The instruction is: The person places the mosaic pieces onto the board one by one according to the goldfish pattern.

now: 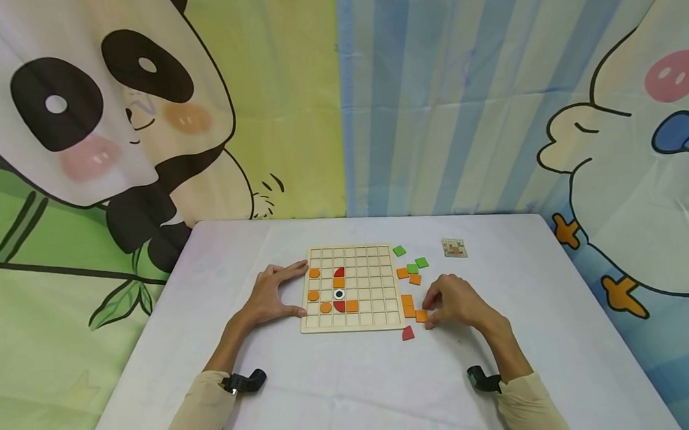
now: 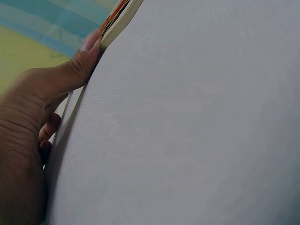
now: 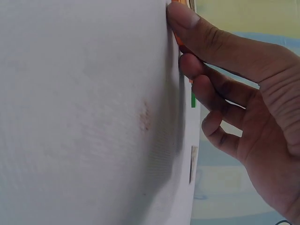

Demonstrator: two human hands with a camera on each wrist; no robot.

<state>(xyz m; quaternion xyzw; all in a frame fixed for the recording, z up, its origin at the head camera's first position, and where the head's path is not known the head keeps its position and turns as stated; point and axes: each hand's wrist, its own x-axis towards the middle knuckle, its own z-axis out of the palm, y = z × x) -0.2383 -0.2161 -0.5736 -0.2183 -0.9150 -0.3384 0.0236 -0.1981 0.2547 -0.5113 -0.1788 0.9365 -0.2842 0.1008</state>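
Observation:
A pale wooden grid board (image 1: 360,289) lies flat on the table, with orange discs (image 1: 313,296), orange squares (image 1: 352,306), red quarter-round pieces (image 1: 339,272) and a white disc with a black centre (image 1: 339,294) in its left cells. My left hand (image 1: 273,295) touches the board's left edge with thumb and fingers spread; in the left wrist view the thumb (image 2: 86,51) rests against its side. To the right of the board, my right hand (image 1: 457,301) pinches an orange square tile (image 1: 422,316) at table height. The right wrist view shows this tile mostly hidden behind the thumb (image 3: 185,18).
Beside the board's right edge lie loose green tiles (image 1: 421,262), more orange tiles (image 1: 408,306) and a red quarter-round piece (image 1: 408,333). A small patterned card (image 1: 454,247) sits farther back on the right. A printed curtain (image 1: 432,93) hangs behind the white-covered table (image 1: 342,397).

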